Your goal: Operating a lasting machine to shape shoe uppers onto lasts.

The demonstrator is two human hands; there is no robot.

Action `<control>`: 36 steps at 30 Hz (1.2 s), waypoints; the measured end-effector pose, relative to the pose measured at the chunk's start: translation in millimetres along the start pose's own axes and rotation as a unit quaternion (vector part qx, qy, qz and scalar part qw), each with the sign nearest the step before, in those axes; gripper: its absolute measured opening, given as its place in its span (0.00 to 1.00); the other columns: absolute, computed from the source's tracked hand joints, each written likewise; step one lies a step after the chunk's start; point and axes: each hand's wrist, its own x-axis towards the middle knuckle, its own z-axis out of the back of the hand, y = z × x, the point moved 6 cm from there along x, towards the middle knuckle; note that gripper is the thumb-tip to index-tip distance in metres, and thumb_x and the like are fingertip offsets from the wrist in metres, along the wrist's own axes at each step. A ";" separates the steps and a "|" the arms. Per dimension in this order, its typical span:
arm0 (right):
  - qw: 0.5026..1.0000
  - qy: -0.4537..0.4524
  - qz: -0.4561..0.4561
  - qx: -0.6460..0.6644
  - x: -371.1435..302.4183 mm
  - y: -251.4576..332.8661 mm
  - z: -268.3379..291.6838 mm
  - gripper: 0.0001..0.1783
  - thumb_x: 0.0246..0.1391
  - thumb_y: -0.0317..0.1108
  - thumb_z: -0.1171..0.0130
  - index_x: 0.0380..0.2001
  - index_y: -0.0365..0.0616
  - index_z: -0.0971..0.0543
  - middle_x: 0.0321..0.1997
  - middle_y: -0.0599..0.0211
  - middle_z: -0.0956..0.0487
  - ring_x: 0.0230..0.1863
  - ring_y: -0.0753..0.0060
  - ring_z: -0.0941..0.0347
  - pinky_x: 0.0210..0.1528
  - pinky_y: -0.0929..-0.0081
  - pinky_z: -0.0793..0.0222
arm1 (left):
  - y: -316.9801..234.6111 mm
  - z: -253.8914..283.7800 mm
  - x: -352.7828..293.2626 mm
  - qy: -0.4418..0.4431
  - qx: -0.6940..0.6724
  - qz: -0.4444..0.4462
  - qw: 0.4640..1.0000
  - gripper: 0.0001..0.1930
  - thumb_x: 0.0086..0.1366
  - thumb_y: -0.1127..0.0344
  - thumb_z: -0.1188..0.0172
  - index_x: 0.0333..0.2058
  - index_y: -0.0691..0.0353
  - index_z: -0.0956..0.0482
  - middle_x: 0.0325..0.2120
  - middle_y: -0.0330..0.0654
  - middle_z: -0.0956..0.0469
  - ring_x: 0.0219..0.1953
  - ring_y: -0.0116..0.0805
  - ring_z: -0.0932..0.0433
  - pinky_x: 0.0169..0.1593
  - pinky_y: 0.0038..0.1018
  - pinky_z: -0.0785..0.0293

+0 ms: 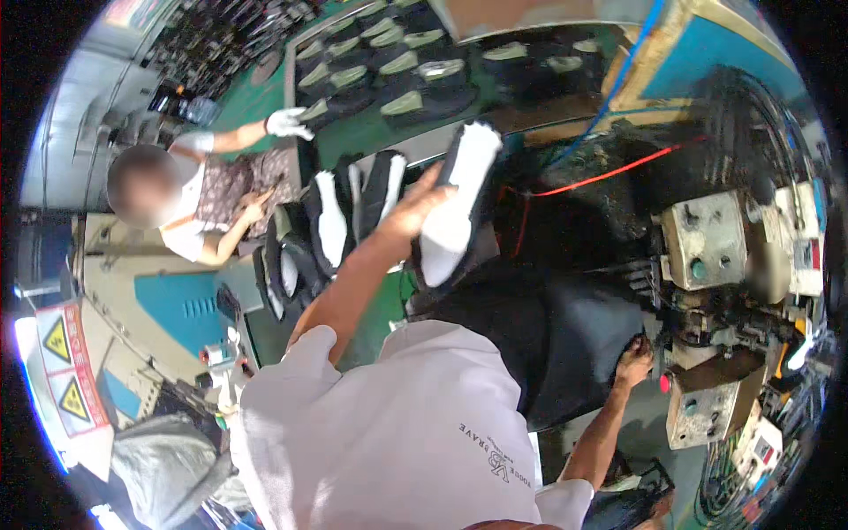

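My left hand [422, 208] is closed round the side of a black shoe upper [452, 231], whose white underside faces up. It is held above the end of a row of similar uppers, among them one with a white underside [330, 231] just to its left. Away to the right, my right hand [634, 360] is low beside a machine, next to a control box with a red button [715, 402]. Its fingers are curled, and what they grip, if anything, is hidden.
Across the bench at left, a person with a white-gloved hand [287, 124] stands near a tray of dark shoes with green linings [424, 84]. A second control box [705, 243], cables and machine parts fill the right side. A red cord [623, 172] stretches across the back.
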 end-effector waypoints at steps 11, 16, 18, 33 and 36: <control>0.992 0.040 0.078 0.088 6.8 -3.0 -10.5 0.32 0.77 0.53 0.55 0.63 0.37 0.18 0.62 0.42 0.18 0.62 0.36 0.23 0.64 0.47 0.28 | -18.2 310.8 -179.7 -0.397 0.063 -0.127 0.907 0.47 0.68 0.50 0.31 0.79 0.60 0.43 0.68 0.53 0.26 0.65 0.41 0.25 0.66 0.34 0.29; 0.992 0.011 0.093 0.090 -0.5 -7.1 12.5 0.32 0.76 0.53 0.53 0.62 0.36 0.18 0.57 0.41 0.16 0.57 0.36 0.21 0.61 0.46 0.27 | 27.7 440.9 -203.1 -0.494 0.232 -0.107 0.831 0.43 0.65 0.56 0.29 0.75 0.62 0.34 0.61 0.51 0.20 0.61 0.44 0.21 0.65 0.34 0.28; 0.988 0.016 0.105 0.110 13.3 29.7 2.4 0.30 0.75 0.50 0.53 0.60 0.34 0.17 0.57 0.40 0.16 0.57 0.35 0.21 0.62 0.47 0.27 | 83.5 535.8 -251.3 -0.528 0.322 -0.093 0.780 0.44 0.61 0.54 0.27 0.73 0.62 0.32 0.60 0.59 0.18 0.63 0.49 0.19 0.64 0.38 0.25; 0.997 0.015 0.042 0.063 -3.1 -12.4 13.3 0.29 0.75 0.50 0.51 0.61 0.38 0.17 0.60 0.41 0.17 0.61 0.36 0.23 0.64 0.48 0.29 | 230.6 603.3 -203.7 -0.476 0.414 0.081 0.772 0.49 0.64 0.44 0.32 0.78 0.57 0.41 0.66 0.63 0.24 0.69 0.60 0.25 0.71 0.45 0.31; 0.992 0.079 -0.059 0.080 -13.7 17.5 4.1 0.27 0.75 0.49 0.51 0.61 0.41 0.17 0.61 0.42 0.18 0.59 0.35 0.23 0.61 0.45 0.27 | 213.4 606.6 -233.3 -0.469 0.393 0.057 0.789 0.47 0.65 0.48 0.30 0.77 0.60 0.39 0.66 0.62 0.24 0.68 0.57 0.24 0.70 0.42 0.29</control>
